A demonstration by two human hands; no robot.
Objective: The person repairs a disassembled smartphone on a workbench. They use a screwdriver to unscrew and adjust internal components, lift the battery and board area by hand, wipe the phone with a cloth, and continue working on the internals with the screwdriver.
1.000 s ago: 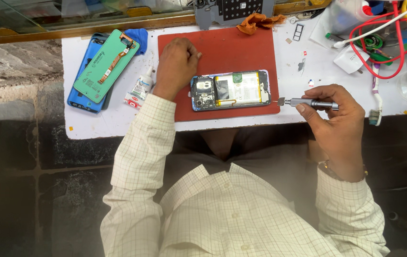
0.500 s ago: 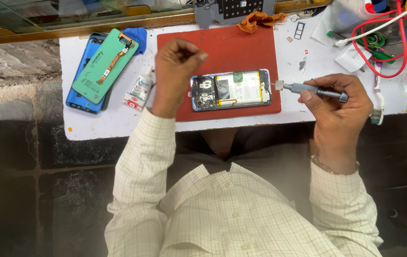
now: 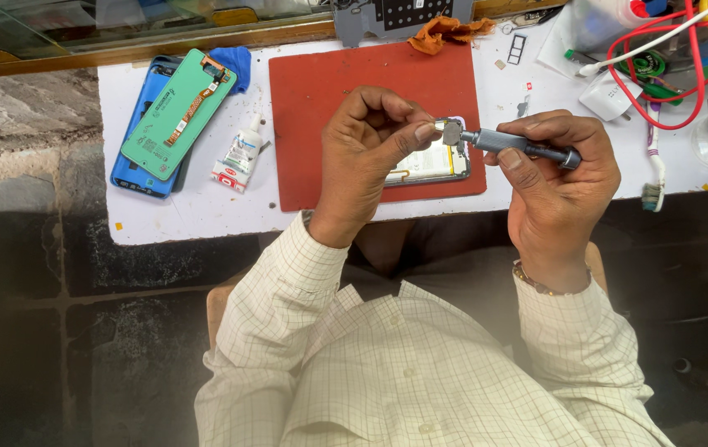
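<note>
Head view. Grey screwdriver (image 3: 523,145) lifted above the red mat (image 3: 321,99), lying nearly level, handle toward 3 o'clock, tip end toward 9 o'clock. Right hand (image 3: 556,178) wrapped closed around the handle, thumb underneath, fingers curled over the top. Left hand (image 3: 366,153) raised at 9 o'clock of the screwdriver, thumb and forefinger pinched shut on its tip end, where a small square metal piece (image 3: 451,132) shows; whether a screw or bit sits between the fingertips cannot be told. Opened phone (image 3: 432,165) flat on the mat directly beneath both hands, mostly hidden by the left hand, only its right part with the pale battery in sight.

Against half a second ago: left hand then at 9 o'clock of the phone with the phone fully exposed, now across it and meeting the tool; screwdriver tip then free, just clear of the phone's right edge, now gripped.

At 9 o'clock on the white surface (image 3: 205,215): green phone back panel (image 3: 176,116) over a blue case (image 3: 134,165), small glue bottle (image 3: 242,153) beside them.
</note>
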